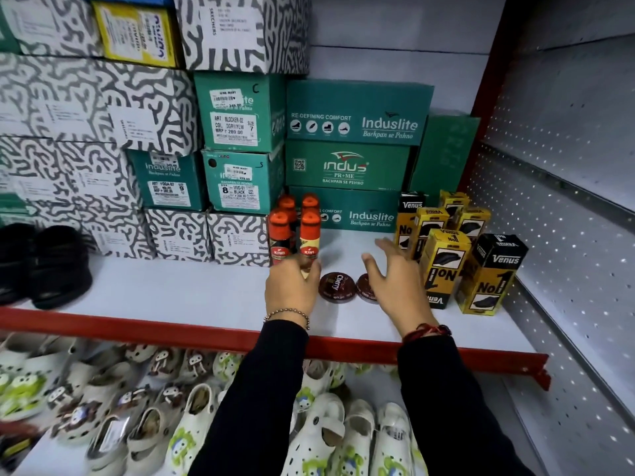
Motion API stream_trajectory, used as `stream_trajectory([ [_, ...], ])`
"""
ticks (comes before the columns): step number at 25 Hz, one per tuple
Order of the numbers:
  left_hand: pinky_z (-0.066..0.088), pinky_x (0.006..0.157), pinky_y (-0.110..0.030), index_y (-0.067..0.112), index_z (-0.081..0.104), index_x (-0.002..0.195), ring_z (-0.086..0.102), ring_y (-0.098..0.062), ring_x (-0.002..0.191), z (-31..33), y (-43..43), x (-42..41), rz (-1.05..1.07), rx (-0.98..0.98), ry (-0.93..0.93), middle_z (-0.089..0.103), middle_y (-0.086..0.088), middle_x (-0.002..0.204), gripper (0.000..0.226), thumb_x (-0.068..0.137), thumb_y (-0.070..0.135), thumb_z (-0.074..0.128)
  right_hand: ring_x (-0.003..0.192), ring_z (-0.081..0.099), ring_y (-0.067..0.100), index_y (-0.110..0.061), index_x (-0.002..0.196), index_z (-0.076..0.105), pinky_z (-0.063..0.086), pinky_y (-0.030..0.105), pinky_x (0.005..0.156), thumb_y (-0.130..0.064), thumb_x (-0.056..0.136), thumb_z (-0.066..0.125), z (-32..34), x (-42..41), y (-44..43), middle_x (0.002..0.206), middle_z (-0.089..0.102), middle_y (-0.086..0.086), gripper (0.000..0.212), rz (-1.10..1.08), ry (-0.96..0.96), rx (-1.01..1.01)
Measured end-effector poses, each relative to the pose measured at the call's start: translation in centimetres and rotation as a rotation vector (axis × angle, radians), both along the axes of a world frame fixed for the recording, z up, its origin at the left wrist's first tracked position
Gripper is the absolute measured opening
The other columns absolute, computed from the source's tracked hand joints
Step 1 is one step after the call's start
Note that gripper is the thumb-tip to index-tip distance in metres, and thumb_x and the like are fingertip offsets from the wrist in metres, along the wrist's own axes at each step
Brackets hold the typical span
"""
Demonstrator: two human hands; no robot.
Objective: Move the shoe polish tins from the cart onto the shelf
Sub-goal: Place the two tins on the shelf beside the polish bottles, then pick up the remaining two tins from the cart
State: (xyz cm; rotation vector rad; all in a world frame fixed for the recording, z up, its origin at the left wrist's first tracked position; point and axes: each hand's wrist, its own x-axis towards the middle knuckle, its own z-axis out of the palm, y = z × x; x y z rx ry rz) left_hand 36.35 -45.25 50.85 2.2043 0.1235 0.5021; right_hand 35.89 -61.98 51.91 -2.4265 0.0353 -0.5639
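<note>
On the white shelf (192, 297), just in front of the Kiwi bottles, my left hand (292, 290) has its fingers (307, 269) curled around the base of the front-right Kiwi bottle (309, 240) — whether they truly clamp it I cannot tell, since the knuckles hide the contact. My right hand (395, 280) hangs flat above the shelf, fingers spread wide, holding nothing. Between the two hands lie two round shoe polish tins: the left tin (336, 286), dark red with "Cherry" on its lid, is in full view beside my left hand, and the right tin (367, 288) touches it and is half covered by my right palm. Both lie flat near the shelf's red front edge (137, 324). Three more orange-capped Kiwi bottles (280, 235) stand behind and to the left. To the right stand yellow-and-black Venus boxes (445, 266), upright — green Induslite shoe boxes (357, 115) are stacked behind. Below, a lower shelf is full of white clogs (319, 438).
</note>
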Motion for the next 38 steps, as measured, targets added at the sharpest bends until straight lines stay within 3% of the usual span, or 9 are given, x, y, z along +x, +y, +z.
stream_trajectory([
  [2,0.051,0.082,-0.033,0.017,0.069,0.108,0.067,-0.028,0.099,1.0,0.8,-0.9,-0.029,0.085,-0.169,0.071,-0.008,0.110,0.029,0.094,0.035,0.052,0.155,0.013,0.019,-0.017,0.154,0.027,0.014,0.036,0.123,-0.048,0.100,0.034,1.0,-0.2,0.9,0.166,0.020,0.001,0.063,0.081,-0.084,-0.112],
  [4,0.045,0.103,-0.035,0.018,0.059,0.128,0.055,-0.025,0.126,1.6,2.1,-1.6,-0.039,0.251,-0.254,0.060,-0.005,0.135,0.041,0.097,0.037,0.041,0.155,-0.006,0.017,-0.019,0.157,0.014,-0.003,0.039,0.125,-0.050,0.101,0.028,1.9,-0.2,2.2,0.168,0.002,-0.003,0.066,0.149,-0.154,-0.216],
  [6,0.023,0.123,-0.043,0.019,0.042,0.146,0.026,-0.021,0.151,2.1,3.5,-2.5,0.002,0.389,-0.254,0.038,0.000,0.158,0.053,0.099,0.041,0.031,0.154,-0.013,0.018,-0.018,0.158,0.009,-0.010,0.043,0.125,-0.051,0.101,0.025,2.8,-0.4,3.7,0.168,-0.005,-0.003,0.068,0.198,-0.188,-0.281],
  [11,0.004,0.127,-0.045,0.016,0.019,0.156,0.000,-0.020,0.156,2.7,7.5,-6.3,0.198,0.475,-0.250,0.009,-0.001,0.167,0.061,0.100,0.041,0.028,0.155,-0.010,0.019,-0.014,0.158,0.013,-0.009,0.051,0.124,-0.051,0.100,0.027,3.8,-1.3,8.8,0.168,-0.001,0.000,0.070,0.366,-0.258,-0.286],
  [23,-0.005,0.126,-0.045,0.018,0.024,0.154,-0.003,-0.021,0.156,-5.0,23.4,-21.3,0.735,0.414,0.060,0.008,-0.001,0.167,0.060,0.100,0.044,0.026,0.156,-0.003,0.024,-0.012,0.154,0.026,0.000,0.053,0.125,-0.048,0.099,0.034,-3.5,-8.8,28.4,0.168,0.003,0.004,0.065,0.898,-0.173,-0.205],
  [27,-0.005,0.127,-0.044,0.021,0.025,0.154,-0.003,-0.018,0.155,-11.3,28.7,-27.5,0.868,0.260,0.213,0.009,0.001,0.167,0.059,0.101,0.046,0.026,0.156,0.002,0.025,-0.013,0.153,0.028,0.001,0.050,0.125,-0.047,0.098,0.039,-9.7,-13.3,35.9,0.168,0.000,0.003,0.066,1.122,-0.063,-0.289],
  [31,0.010,0.127,-0.046,0.022,0.028,0.153,0.010,-0.022,0.154,-20.6,33.5,-33.4,0.977,-0.054,0.400,0.019,-0.002,0.165,0.060,0.099,0.050,0.030,0.150,0.024,0.029,-0.012,0.149,0.034,0.029,0.042,0.120,-0.042,0.094,0.048,-19.9,-17.4,42.8,0.164,0.016,0.010,0.064,1.281,0.267,-0.435],
  [35,0.032,0.118,-0.040,0.009,0.040,0.146,0.039,-0.030,0.143,-30.4,36.2,-36.8,1.026,-0.510,0.624,0.042,-0.015,0.154,0.058,0.098,0.040,0.046,0.129,0.051,0.037,-0.008,0.137,0.047,0.046,0.039,0.103,-0.033,0.088,0.057,-31.3,-18.9,46.5,0.140,0.047,0.022,0.056,1.264,0.725,-0.687],
  [38,0.039,0.106,-0.033,0.003,0.044,0.142,0.052,-0.033,0.132,-37.3,37.6,-37.1,1.054,-0.687,0.851,0.053,-0.020,0.145,0.052,0.097,0.027,0.052,0.112,0.064,0.036,-0.003,0.116,0.062,0.051,0.036,0.089,-0.027,0.082,0.063,-39.4,-18.9,48.0,0.118,0.066,0.021,0.042,1.141,0.939,-0.755],
])
